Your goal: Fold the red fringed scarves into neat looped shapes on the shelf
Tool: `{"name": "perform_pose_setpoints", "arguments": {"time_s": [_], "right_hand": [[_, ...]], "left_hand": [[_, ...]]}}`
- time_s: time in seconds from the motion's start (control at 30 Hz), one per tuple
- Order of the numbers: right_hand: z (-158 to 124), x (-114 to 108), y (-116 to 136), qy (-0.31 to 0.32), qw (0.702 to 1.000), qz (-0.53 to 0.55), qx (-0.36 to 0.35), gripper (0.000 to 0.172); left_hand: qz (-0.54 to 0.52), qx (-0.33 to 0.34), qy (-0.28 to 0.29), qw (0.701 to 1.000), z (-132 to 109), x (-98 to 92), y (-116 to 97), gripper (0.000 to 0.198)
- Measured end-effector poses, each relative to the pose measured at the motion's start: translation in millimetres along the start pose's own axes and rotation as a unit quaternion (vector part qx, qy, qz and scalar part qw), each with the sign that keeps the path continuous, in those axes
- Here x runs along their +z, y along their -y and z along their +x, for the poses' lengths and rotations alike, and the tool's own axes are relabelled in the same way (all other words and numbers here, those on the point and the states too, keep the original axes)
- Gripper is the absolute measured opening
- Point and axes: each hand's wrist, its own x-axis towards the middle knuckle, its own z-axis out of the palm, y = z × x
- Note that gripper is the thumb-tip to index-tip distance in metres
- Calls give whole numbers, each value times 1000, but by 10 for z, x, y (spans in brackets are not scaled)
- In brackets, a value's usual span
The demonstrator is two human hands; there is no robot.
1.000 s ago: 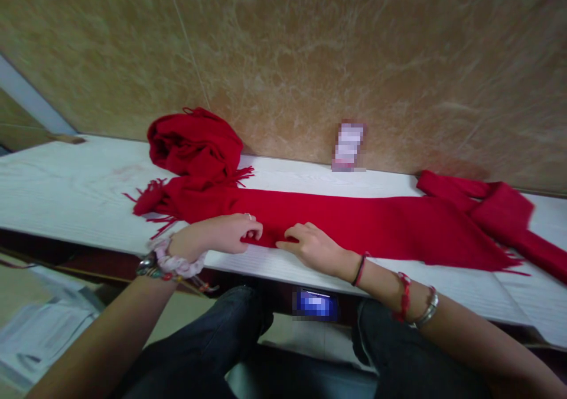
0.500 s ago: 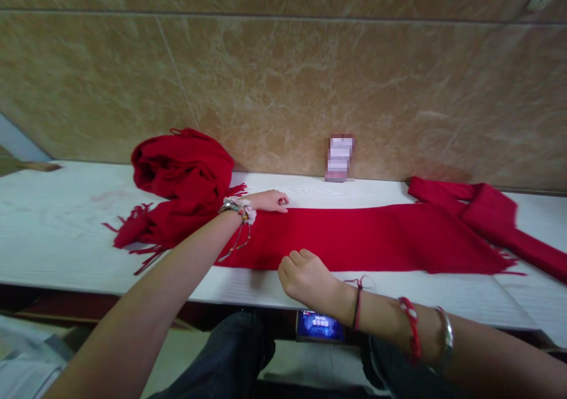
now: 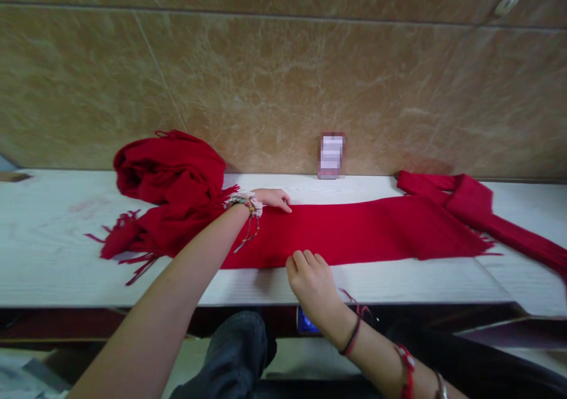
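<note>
A long red scarf (image 3: 363,231) lies flat along a white table (image 3: 57,239), its fringed right end near the table's right side. My left hand (image 3: 275,199) reaches across to the scarf's far edge, fingers curled and pinching it. My right hand (image 3: 311,279) rests at the near edge with fingers curled onto the cloth. The scarf's left part is piled in a bunched heap (image 3: 170,177) with fringe spilling leftward.
A second red scarf (image 3: 478,210) lies folded at the right, against the brown marble wall (image 3: 283,86). A small blurred card (image 3: 331,154) leans on the wall. A phone (image 3: 305,323) sits below the table edge between my knees.
My left hand has gone from the scarf's near edge to its far edge. My right hand has stayed at the near edge. The view has shifted slightly.
</note>
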Motion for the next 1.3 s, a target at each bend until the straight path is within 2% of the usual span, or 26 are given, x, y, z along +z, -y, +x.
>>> {"name": "perform_pose_setpoints", "arguments": {"time_s": [0.27,0.4,0.63,0.87,1.0,1.1,1.17,1.3], "right_hand": [[0,-37,17,19,998,17,63,12],[-16,-7,9,6,996,19,83,13],[-104,18,-168,-10,993,-2,115,15],[-144,-35,-231,30,995,13,95,11],[-177,-36,-275,14,998,9,63,9],[-202,-97,-410,-20,1000,-15,18,11],[-215,-200,-576,-42,998,-46,-12,14],[-272,-553,-1075,-66,988,-126,-55,18]], "left_hand": [[-23,21,-2,1000,115,20,-8,26],[-35,31,-9,999,147,50,-36,27],[-51,40,-27,998,278,110,-199,28],[-71,14,-27,997,345,113,-259,32],[-90,10,-24,996,277,44,-272,37],[-122,18,-28,992,216,-68,-329,42],[-181,30,-51,982,199,-171,-422,43],[-307,74,-99,944,267,-395,-799,44]]}}
